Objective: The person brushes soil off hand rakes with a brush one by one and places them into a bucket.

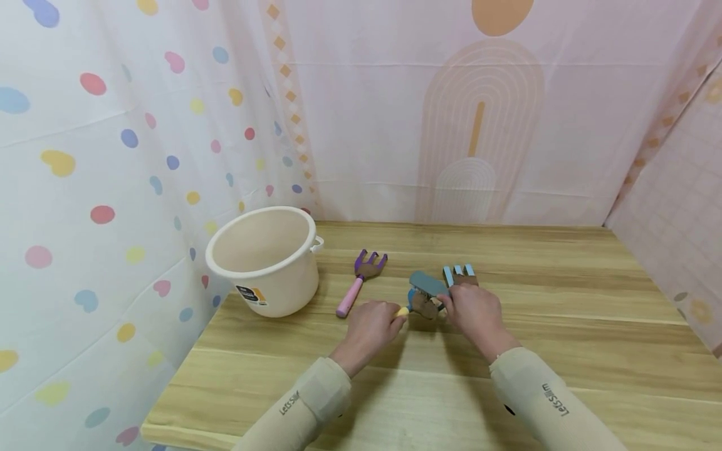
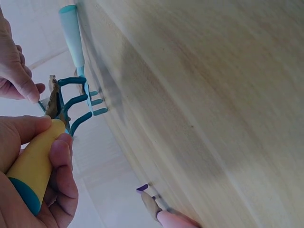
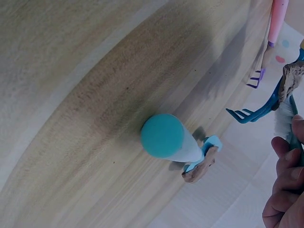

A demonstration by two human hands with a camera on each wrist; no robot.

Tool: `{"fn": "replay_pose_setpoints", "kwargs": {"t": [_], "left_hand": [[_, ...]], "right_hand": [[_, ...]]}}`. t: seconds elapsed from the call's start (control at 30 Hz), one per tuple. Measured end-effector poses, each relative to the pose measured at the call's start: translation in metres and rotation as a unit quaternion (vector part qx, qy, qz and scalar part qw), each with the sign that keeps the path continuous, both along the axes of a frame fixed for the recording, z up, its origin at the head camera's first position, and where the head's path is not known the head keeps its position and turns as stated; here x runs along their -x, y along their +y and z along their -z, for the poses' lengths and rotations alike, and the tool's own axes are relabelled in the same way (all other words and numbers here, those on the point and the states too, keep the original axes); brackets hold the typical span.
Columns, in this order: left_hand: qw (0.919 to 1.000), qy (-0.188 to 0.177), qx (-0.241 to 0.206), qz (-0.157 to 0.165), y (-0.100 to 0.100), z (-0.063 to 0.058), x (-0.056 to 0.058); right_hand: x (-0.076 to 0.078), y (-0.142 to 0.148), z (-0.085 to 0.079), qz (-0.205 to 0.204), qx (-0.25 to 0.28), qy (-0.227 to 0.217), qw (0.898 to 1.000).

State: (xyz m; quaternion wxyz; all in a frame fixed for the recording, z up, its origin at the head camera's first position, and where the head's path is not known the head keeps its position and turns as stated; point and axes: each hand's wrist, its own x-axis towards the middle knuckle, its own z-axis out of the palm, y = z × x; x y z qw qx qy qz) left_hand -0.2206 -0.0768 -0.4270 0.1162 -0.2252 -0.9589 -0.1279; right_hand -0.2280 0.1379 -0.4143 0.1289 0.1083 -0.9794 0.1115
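My left hand (image 1: 369,329) grips the yellow handle of a small blue hand rake (image 2: 35,159), whose tines point away from the palm. Brown, mud-like clumps cover the base of its tines. In my right hand (image 1: 476,313) is a grey-green brush (image 1: 427,284); its white bristles (image 3: 284,116) are right at the muddy part of the rake. A light blue hand rake (image 1: 459,273) with a pale handle lies on the table beyond the right hand, also dirty. Left of it lies a purple hand rake (image 1: 351,297) with a pink handle and brown dirt on its head.
A cream bucket (image 1: 293,285) with a label stands at the left of the wooden table (image 1: 564,300). Patterned curtains (image 1: 361,125) hang behind the table and along both sides. Beige sleeves cover both forearms.
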Motion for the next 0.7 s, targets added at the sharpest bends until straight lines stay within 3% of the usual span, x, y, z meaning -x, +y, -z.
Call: {"fn": "replay_pose_setpoints", "kwargs": {"t": [0.27, 0.43, 0.57, 0.7], "left_hand": [[1.0000, -0.004, -0.007, 0.004, 0.000, 0.000, -0.002], [0.9993, -0.022, -0.028, 0.010, -0.002, 0.000, -0.001], [0.9991, -0.027, -0.031, 0.005, -0.004, -0.001, 0.001], [0.9995, -0.020, -0.022, 0.010, -0.004, -0.002, 0.002]], "right_hand": [[0.002, 0.004, 0.004, 0.006, 0.010, -0.003, 1.000], [0.004, 0.016, 0.004, 0.013, 0.052, 0.003, 0.999], [0.002, 0.017, -0.001, -0.028, 0.082, -0.004, 0.996], [0.001, 0.011, -0.003, -0.072, 0.047, 0.003, 0.996]]}}
